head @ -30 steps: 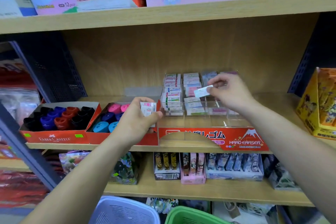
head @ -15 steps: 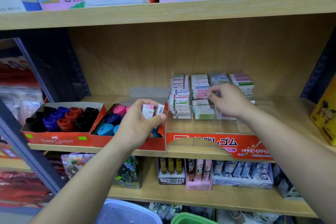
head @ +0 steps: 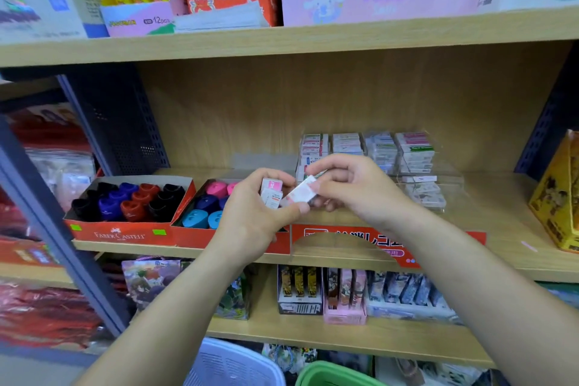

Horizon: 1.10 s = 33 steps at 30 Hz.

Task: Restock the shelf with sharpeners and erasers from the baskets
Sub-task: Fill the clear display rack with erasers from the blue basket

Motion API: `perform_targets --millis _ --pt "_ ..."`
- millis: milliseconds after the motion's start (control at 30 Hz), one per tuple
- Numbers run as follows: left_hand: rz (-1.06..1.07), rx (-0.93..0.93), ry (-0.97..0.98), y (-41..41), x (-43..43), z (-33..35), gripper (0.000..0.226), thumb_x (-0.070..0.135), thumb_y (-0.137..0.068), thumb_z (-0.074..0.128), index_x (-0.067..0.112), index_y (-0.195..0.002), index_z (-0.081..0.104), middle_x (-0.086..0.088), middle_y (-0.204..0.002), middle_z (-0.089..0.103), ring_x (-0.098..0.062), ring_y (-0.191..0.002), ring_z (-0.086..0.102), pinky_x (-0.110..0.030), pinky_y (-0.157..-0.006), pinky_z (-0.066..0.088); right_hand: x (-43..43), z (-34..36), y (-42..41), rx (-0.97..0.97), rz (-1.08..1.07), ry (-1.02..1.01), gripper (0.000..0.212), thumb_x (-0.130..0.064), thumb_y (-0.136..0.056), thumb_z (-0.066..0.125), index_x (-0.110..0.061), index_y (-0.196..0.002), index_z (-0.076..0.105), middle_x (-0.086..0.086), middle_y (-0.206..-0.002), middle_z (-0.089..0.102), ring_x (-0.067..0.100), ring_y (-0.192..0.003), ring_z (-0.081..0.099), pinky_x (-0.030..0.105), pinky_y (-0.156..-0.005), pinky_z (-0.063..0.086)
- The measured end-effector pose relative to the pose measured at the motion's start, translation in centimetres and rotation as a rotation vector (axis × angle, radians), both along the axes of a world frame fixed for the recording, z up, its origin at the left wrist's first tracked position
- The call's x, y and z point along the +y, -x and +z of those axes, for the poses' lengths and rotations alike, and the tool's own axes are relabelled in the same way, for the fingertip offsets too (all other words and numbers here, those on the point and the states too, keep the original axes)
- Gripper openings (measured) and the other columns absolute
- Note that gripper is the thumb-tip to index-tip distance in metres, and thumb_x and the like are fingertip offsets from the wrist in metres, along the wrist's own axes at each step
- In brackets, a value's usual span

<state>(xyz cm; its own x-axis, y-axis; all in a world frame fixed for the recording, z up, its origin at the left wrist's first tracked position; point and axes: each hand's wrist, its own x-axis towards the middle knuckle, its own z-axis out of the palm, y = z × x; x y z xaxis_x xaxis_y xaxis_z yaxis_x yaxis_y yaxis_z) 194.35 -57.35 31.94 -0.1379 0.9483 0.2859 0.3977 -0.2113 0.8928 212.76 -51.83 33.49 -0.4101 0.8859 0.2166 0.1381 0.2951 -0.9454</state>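
Fingers [head: 272,173] of the left hand [head: 250,219] curl round a small stack of erasers [head: 271,194], held in front of the middle shelf [head: 507,229], just right of two red boxes [head: 125,233] of sharpeners [head: 131,200]. Beside it, the right hand [head: 357,191] pinches a single eraser [head: 303,192] between thumb and fingertips, its other end touching the stack. Behind and further right, a clear display case [head: 451,185] holds rows of shelved erasers [head: 413,147]. Below, a pale basket [head: 232,367] sits left of a green basket [head: 329,378].
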Motion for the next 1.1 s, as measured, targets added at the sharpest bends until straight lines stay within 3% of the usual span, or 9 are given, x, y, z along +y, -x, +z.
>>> perform_targets --millis 200,400,600,700,867,1000,1100 --pt "0.017 -0.033 0.007 -0.1 -0.6 0.3 0.028 0.021 -0.079 0.087 0.027 -0.099 0.067 0.006 -0.078 0.068 -0.005 -0.058 0.056 -0.020 -0.047 0.045 -0.7 -0.1 -0.7 0.063 0.013 0.064 0.024 -0.002 -0.096 0.064 -0.016 -0.115 0.069 0.010 -0.089 0.077 0.024 -0.083 0.072 0.037 -0.079 0.059" --pt "-0.012 -0.037 0.030 -0.5 -1.1 0.5 0.020 0.022 -0.087 0.080 0.024 -0.101 0.066 -0.002 -0.075 0.076 -0.014 -0.067 0.070 -0.023 -0.045 0.045 -0.9 -0.4 -1.0 0.145 -0.002 0.066 0.025 0.002 -0.095 0.063 -0.010 -0.116 0.067 0.010 -0.089 0.076 0.021 -0.080 0.072 0.030 -0.072 0.059" --pt "0.013 -0.038 0.026 -0.7 -1.2 0.2 0.015 0.024 -0.084 0.082 0.022 -0.093 0.070 0.000 -0.077 0.073 -0.010 -0.059 0.059 -0.021 -0.045 0.045 -1.1 -0.9 -1.4 0.227 0.042 0.086 0.011 0.003 -0.090 0.068 -0.008 -0.092 0.071 0.014 -0.100 0.072 0.026 -0.088 0.071 0.037 -0.083 0.059" --pt "0.036 -0.017 0.027 -0.8 -1.2 0.1 0.016 0.023 -0.084 0.083 0.021 -0.091 0.069 0.001 -0.082 0.073 -0.009 -0.059 0.058 -0.020 -0.045 0.047 -1.1 -1.2 -1.4 0.179 -0.019 0.021 0.011 -0.002 -0.086 0.075 -0.012 -0.083 0.073 0.007 -0.099 0.075 0.024 -0.093 0.072 0.036 -0.086 0.060" --pt "0.015 -0.036 0.025 -1.0 -1.2 0.0 0.018 0.014 -0.086 0.080 0.016 -0.095 0.064 -0.003 -0.077 0.076 -0.012 -0.059 0.065 -0.018 -0.044 0.043 -1.0 -1.5 -1.5 0.149 -0.065 0.016 0.031 0.005 -0.079 0.079 -0.014 -0.103 0.073 0.005 -0.102 0.076 0.020 -0.095 0.074 0.030 -0.084 0.060" --pt "0.000 -0.051 0.021 -1.0 -1.0 -0.2 0.018 0.009 -0.087 0.078 0.015 -0.094 0.063 -0.006 -0.070 0.074 -0.008 -0.054 0.065 -0.016 -0.044 0.042 -1.1 -1.7 -1.8 0.063 -0.056 0.082 0.019 0.000 -0.087 0.074 -0.011 -0.103 0.072 0.009 -0.089 0.074 0.021 -0.076 0.072 0.030 -0.068 0.059" --pt "0.010 0.008 0.016 -0.9 -0.7 -0.7 0.021 0.014 -0.082 0.083 0.019 -0.091 0.064 0.001 -0.075 0.072 -0.006 -0.056 0.062 -0.017 -0.048 0.045 -1.2 -2.2 -2.1 -0.055 -0.065 0.041 0.016 -0.001 -0.089 0.072 -0.012 -0.101 0.071 0.011 -0.084 0.073 0.020 -0.070 0.068 0.031 -0.066 0.058"
